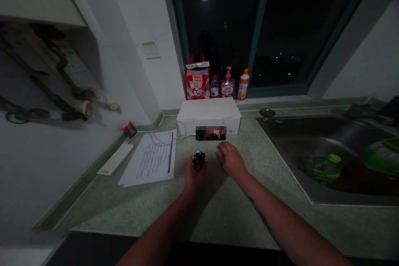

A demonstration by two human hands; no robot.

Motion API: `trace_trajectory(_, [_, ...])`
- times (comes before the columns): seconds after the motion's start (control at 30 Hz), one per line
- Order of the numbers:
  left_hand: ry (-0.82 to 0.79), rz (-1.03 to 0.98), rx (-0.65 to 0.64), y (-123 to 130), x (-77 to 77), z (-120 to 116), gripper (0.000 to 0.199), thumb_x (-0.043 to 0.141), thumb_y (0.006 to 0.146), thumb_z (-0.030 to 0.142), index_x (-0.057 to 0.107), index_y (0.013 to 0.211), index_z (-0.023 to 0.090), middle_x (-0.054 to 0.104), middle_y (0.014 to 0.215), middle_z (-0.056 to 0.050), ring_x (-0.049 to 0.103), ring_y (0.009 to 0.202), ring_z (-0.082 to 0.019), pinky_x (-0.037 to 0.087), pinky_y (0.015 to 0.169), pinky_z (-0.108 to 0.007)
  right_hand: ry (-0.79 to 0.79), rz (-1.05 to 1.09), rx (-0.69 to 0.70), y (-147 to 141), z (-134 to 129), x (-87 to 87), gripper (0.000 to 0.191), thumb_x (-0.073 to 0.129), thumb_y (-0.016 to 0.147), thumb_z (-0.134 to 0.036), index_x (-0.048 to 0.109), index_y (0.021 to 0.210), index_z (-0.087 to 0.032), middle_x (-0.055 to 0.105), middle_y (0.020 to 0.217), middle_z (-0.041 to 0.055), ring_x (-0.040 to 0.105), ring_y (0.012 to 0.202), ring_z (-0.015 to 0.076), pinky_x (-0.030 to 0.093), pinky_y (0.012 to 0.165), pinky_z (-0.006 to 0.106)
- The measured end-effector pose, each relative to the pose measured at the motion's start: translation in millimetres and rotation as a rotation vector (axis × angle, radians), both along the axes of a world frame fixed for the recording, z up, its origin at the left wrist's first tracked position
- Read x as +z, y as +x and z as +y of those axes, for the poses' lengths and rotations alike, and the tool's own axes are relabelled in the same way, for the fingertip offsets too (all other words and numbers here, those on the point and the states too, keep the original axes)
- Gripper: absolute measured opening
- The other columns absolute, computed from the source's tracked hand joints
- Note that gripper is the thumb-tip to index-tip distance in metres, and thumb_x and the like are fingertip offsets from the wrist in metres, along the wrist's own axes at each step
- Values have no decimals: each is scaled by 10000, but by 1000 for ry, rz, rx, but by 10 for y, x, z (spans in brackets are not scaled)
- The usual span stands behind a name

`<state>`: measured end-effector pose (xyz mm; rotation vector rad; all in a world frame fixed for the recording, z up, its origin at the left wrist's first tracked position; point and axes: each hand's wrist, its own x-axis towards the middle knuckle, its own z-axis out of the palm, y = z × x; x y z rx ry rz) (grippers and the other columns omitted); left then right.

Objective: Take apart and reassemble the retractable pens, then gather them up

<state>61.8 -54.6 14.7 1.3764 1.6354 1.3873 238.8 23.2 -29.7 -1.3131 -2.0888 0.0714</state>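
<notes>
My left hand (193, 176) is closed around a small black bundle with red, blue and white tips (198, 159), held above the counter. Its exact kind is too small and dark to make out. To the right, my right hand (231, 159) rests on or just over the counter, fingers loosely bent and apart, with nothing visible in them. Just beyond the hands, a dark phone (211, 134) leans against a white box (209, 112), its screen partly blurred out. A white cable (183, 138) runs leftward from the phone.
Printed sheets (149, 160) and a white power strip (116, 158) lie left on the counter (224, 216). Right is a steel sink (289, 162) holding a green bottle (324, 168). A red-white bag (198, 81), a small bottle (214, 87), a pink pump bottle (227, 85) and an orange-capped bottle (243, 85) stand behind the box.
</notes>
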Motion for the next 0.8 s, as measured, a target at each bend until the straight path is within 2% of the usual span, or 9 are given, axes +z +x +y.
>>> trace_trajectory(0.1, [2, -51, -27, -3, -15, -32, 108, 716, 863, 208, 614, 860, 245, 734, 848, -26, 704, 817, -246, 579, 802, -392, 70, -129, -26, 61, 162, 24, 410, 471, 1014, -272, 631, 1344, -87, 535, 1519, 210, 427, 1466, 345, 334, 1227, 526])
trace_trajectory(0.23, [15, -69, -43, 19, -69, -32, 88, 702, 866, 198, 621, 869, 230, 728, 836, -38, 706, 792, -241, 576, 769, -381, 59, -213, -33, 58, 265, 3, 489, 478, 1017, -303, 557, 1455, -100, 446, 1609, 190, 317, 1546, 329, 264, 1258, 552])
trace_trajectory(0.37, [23, -93, -38, 32, -150, 1, 122, 720, 839, 179, 609, 859, 227, 719, 809, -37, 702, 759, -241, 571, 732, -373, 17, -244, -35, 45, 293, -44, 522, 475, 1020, -347, 529, 1498, -146, 399, 1644, 171, 266, 1571, 310, 253, 1255, 568])
trace_trajectory(0.5, [30, -125, -55, 28, -211, 23, 121, 727, 827, 188, 626, 883, 223, 735, 835, -58, 701, 775, -253, 570, 744, -382, -13, -255, -40, 57, 290, -27, 556, 477, 1016, -344, 474, 1548, -181, 400, 1647, 151, 279, 1567, 302, 252, 1253, 579])
trace_trajectory(0.63, [35, -141, -72, 21, -219, 27, 91, 708, 833, 254, 631, 873, 227, 733, 826, -64, 694, 765, -257, 565, 736, -390, 68, -135, 44, 64, 174, 67, 540, 452, 1018, -289, 478, 1540, -154, 416, 1637, 155, 329, 1547, 294, 279, 1259, 556])
trace_trajectory(0.73, [47, -155, -80, 21, -220, 37, 130, 690, 821, 321, 631, 878, 220, 737, 840, -77, 701, 779, -267, 571, 755, -414, 99, 60, 129, 10, -37, 127, 518, 428, 1017, -295, 500, 1524, -216, 503, 1579, 132, 401, 1510, 288, 356, 1226, 558])
trace_trajectory(0.8, [50, -159, -92, 21, -225, 39, 161, 706, 796, 358, 641, 855, 223, 741, 826, -80, 703, 766, -275, 577, 752, -433, 93, 228, 164, -69, -221, 141, 549, 410, 1009, -288, 455, 1554, -233, 518, 1564, 135, 428, 1495, 287, 375, 1220, 542])
